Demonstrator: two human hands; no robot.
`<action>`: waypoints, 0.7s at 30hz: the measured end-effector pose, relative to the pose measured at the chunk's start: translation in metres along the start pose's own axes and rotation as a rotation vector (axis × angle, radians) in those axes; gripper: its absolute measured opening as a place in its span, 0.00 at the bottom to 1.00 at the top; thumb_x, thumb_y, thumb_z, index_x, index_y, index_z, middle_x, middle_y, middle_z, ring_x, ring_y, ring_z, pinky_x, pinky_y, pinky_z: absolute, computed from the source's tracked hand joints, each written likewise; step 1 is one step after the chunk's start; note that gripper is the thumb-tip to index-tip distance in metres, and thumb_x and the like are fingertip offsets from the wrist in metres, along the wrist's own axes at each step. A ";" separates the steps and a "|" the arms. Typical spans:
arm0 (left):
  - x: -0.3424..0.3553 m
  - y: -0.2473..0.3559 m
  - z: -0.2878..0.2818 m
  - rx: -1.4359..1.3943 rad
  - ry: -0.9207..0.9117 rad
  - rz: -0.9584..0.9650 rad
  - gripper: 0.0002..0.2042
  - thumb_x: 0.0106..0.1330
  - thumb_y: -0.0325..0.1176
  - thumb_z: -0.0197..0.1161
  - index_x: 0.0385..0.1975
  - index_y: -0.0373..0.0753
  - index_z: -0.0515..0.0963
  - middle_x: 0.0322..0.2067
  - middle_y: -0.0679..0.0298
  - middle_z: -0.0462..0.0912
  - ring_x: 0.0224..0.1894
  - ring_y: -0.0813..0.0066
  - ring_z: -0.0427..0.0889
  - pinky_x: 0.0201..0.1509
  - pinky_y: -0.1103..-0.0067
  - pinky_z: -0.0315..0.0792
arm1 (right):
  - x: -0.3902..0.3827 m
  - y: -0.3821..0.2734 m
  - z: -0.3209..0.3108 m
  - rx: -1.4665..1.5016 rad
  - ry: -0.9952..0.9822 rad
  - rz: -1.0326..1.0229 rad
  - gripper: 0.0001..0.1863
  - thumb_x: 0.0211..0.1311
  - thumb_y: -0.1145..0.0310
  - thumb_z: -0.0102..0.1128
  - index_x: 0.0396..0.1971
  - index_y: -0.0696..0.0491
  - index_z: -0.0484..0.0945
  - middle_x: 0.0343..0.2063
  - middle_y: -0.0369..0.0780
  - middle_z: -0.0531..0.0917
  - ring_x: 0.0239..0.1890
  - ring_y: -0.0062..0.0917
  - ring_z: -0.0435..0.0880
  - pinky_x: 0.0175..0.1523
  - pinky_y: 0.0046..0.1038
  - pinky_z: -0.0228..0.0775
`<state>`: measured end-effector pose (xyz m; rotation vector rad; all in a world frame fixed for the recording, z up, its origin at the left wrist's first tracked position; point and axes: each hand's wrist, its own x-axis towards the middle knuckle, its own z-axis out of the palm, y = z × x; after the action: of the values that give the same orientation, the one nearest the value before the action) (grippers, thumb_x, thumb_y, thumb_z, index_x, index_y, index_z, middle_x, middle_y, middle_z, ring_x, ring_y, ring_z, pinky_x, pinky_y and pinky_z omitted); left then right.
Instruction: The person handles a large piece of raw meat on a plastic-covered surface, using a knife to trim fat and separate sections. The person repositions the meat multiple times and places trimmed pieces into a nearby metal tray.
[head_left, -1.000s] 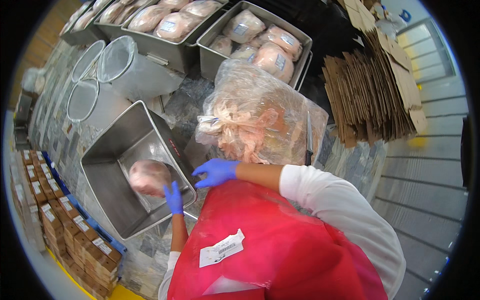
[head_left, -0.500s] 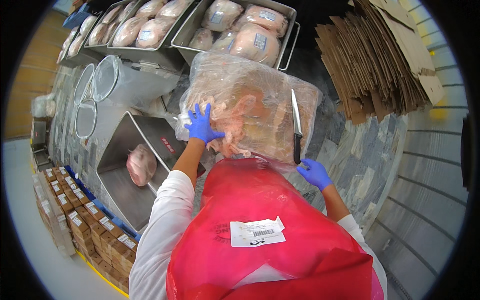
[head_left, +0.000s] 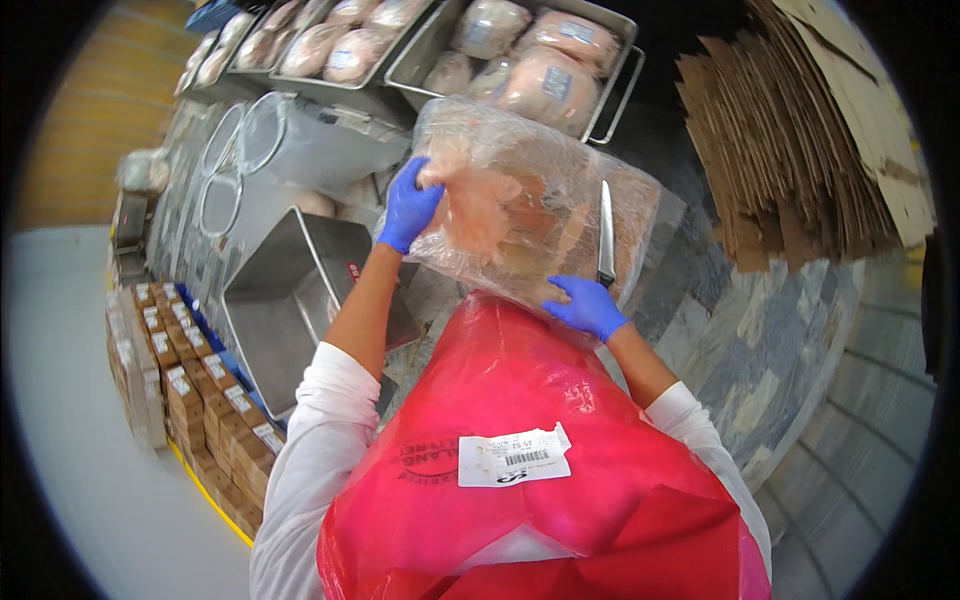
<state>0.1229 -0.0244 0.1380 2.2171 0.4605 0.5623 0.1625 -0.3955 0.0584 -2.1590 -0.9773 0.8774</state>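
Note:
A board wrapped in clear plastic [head_left: 560, 160] lies in front of me. Pale pink meat trimmings [head_left: 475, 215], blurred by motion, are spread on its left part. My blue-gloved left hand [head_left: 412, 208] is closed on their left edge. My right hand [head_left: 588, 306], also gloved in blue, is at the board's near edge with fingers apart and nothing visible in it. Just beyond that hand lies a knife [head_left: 606, 232] with a black handle, blade pointing away; the handle's end is hidden by the hand.
A steel tub [head_left: 270, 300] stands left of the board, partly behind my left arm. Steel bins [head_left: 410, 65] of bagged meat [head_left: 550, 85] are at the back. Clear bags on hoops [head_left: 262, 130] hang at left. Stacked flat cardboard [head_left: 770, 150] is at right, cartons [head_left: 205, 385] at lower left.
My left hand has gone from spread flat to closed on the trimmings, which have shifted. My right hand has moved left, in past the knife's handle. The view has turned slightly.

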 end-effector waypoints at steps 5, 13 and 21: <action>0.028 0.035 -0.069 -0.416 0.111 -0.111 0.21 0.64 0.26 0.67 0.57 0.34 0.75 0.47 0.63 0.83 0.47 0.78 0.80 0.53 0.78 0.76 | 0.025 -0.037 -0.033 -0.005 0.005 -0.043 0.34 0.62 0.44 0.64 0.59 0.55 0.79 0.55 0.49 0.83 0.56 0.45 0.83 0.62 0.39 0.73; 0.068 0.049 -0.126 -0.855 0.290 -0.232 0.17 0.68 0.29 0.63 0.56 0.39 0.76 0.47 0.64 0.82 0.46 0.74 0.82 0.51 0.76 0.78 | 0.039 0.001 0.004 0.003 -0.011 0.063 0.31 0.63 0.49 0.66 0.57 0.58 0.79 0.53 0.51 0.84 0.54 0.43 0.84 0.60 0.39 0.75; 0.170 -0.032 -0.315 -0.791 0.481 -0.024 0.09 0.67 0.32 0.65 0.45 0.41 0.80 0.39 0.67 0.83 0.37 0.78 0.82 0.40 0.78 0.78 | 0.037 -0.014 0.012 0.058 0.172 0.332 0.29 0.63 0.53 0.68 0.56 0.60 0.80 0.50 0.52 0.86 0.50 0.40 0.87 0.56 0.35 0.78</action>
<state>0.0933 0.2701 0.3421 1.3158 0.4075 1.0599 0.1669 -0.3549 0.0500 -2.3394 -0.5108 0.8395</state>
